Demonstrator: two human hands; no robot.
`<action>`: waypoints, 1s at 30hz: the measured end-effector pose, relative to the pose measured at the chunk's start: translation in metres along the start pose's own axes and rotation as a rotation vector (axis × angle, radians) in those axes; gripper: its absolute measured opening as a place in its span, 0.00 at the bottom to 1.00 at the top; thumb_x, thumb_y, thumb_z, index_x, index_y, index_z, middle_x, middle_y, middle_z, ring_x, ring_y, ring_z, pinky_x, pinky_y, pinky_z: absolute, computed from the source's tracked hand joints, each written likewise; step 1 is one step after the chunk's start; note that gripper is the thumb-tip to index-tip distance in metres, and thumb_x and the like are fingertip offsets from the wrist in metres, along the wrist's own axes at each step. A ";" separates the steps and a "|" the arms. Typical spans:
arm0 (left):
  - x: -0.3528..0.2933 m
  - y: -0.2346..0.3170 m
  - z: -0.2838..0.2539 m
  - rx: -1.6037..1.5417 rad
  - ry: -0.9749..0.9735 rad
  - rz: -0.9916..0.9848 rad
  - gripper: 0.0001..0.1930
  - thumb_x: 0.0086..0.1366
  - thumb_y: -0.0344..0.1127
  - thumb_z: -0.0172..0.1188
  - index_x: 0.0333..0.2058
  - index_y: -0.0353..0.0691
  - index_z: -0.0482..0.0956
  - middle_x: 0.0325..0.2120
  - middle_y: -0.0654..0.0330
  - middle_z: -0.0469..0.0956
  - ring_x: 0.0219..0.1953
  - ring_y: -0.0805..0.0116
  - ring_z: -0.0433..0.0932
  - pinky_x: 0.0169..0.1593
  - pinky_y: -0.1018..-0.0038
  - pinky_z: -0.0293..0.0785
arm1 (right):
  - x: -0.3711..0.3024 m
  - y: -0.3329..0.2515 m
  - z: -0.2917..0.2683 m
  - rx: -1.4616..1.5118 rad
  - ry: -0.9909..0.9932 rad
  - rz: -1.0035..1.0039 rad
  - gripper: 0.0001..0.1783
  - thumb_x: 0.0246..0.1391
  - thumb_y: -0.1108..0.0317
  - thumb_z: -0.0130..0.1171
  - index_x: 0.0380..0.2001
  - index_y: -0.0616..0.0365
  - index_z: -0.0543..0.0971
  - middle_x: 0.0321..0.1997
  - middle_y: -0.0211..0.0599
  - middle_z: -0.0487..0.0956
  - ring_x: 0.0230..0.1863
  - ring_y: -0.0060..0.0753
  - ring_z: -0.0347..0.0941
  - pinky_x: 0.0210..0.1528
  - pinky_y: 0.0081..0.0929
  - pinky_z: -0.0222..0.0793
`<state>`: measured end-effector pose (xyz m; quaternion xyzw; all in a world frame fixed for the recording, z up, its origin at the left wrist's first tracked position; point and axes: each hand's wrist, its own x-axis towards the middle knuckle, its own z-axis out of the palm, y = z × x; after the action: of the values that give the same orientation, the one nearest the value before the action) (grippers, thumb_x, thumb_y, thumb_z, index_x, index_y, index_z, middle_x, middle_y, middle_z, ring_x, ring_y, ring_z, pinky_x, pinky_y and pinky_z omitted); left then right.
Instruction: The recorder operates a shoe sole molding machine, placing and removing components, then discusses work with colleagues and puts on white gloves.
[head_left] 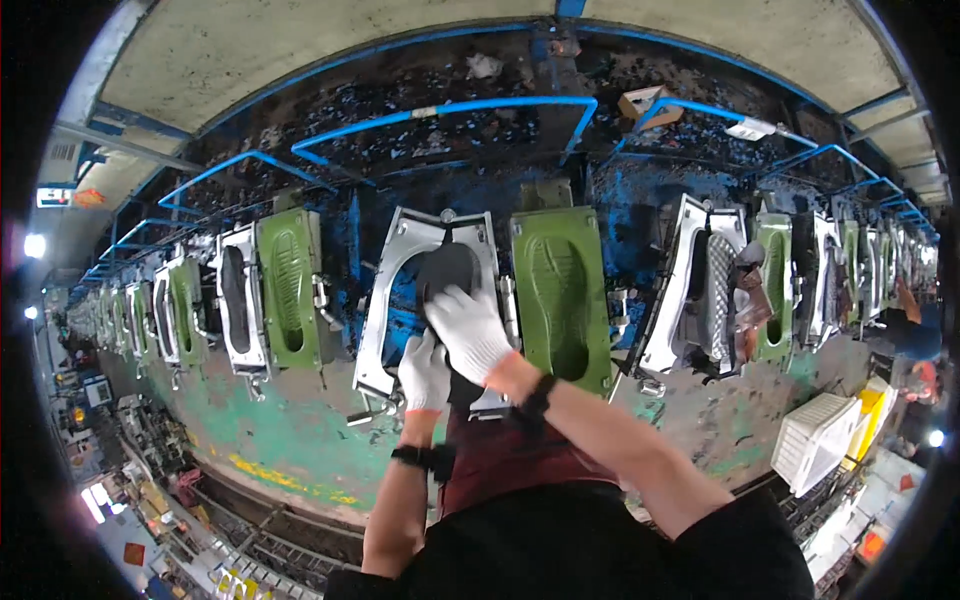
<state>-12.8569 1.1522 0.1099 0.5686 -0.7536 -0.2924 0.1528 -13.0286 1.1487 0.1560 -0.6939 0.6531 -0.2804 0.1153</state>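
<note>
Nearest the camera, two bare forearms with dark wrist straps are seen rising from a black-clad torso toward an open shoe-sole mould [432,300] on a long moulding line. Both hands are gloved in white. The right hand [468,332] is laid flat, fingers [452,300] together and slightly curled, pressed on a dark sole piece [446,268] seated in the silver frame's oval opening; the piece shows just beyond the fingertips. The left hand [425,372] is held lower, just below and touching the right; whether its fingers are closed on the dark material beneath cannot be told, as they are hidden by the right hand.

Just to the right of the fingers, the green mould plate [561,298] with its tread-patterned cavity stands hinged open. Further plates and frames of the same kind are ranged on both sides, and a white plastic crate [815,440] is seen well apart to the lower right.

Several risks may be judged. Fingers could be pinched if the hinged green plate were swung shut while both hands are inside the frame. Gloves could be caught on the frame's metal edge or latch. The piece could be seated crooked if pressure is applied unevenly, since only one end is visible. Heat from the mould cannot be judged
</note>
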 end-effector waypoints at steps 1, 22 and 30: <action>0.000 0.001 -0.002 0.004 -0.009 0.019 0.19 0.64 0.30 0.65 0.53 0.31 0.82 0.42 0.45 0.82 0.42 0.47 0.84 0.44 0.60 0.80 | 0.023 -0.004 -0.006 -0.071 -0.159 -0.258 0.12 0.51 0.65 0.67 0.40 0.48 0.87 0.48 0.34 0.84 0.65 0.38 0.73 0.63 0.53 0.65; -0.092 -0.075 -0.072 0.255 -0.630 0.219 0.64 0.58 0.69 0.69 0.71 0.15 0.51 0.58 0.35 0.78 0.48 0.47 0.87 0.47 0.56 0.85 | 0.014 -0.016 0.017 -0.140 -0.383 -0.329 0.29 0.34 0.54 0.79 0.43 0.54 0.86 0.65 0.43 0.74 0.73 0.47 0.63 0.69 0.51 0.63; 0.038 -0.021 -0.043 -0.009 0.303 0.571 0.26 0.70 0.37 0.62 0.63 0.34 0.73 0.49 0.43 0.80 0.51 0.41 0.78 0.58 0.52 0.73 | -0.108 -0.104 0.068 -0.208 -0.329 0.291 0.61 0.53 0.36 0.66 0.75 0.74 0.59 0.82 0.67 0.50 0.84 0.68 0.42 0.84 0.57 0.39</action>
<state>-12.8286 1.1007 0.1268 0.3707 -0.8500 -0.1532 0.3415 -12.9033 1.2521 0.1289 -0.6371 0.7438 -0.0753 0.1874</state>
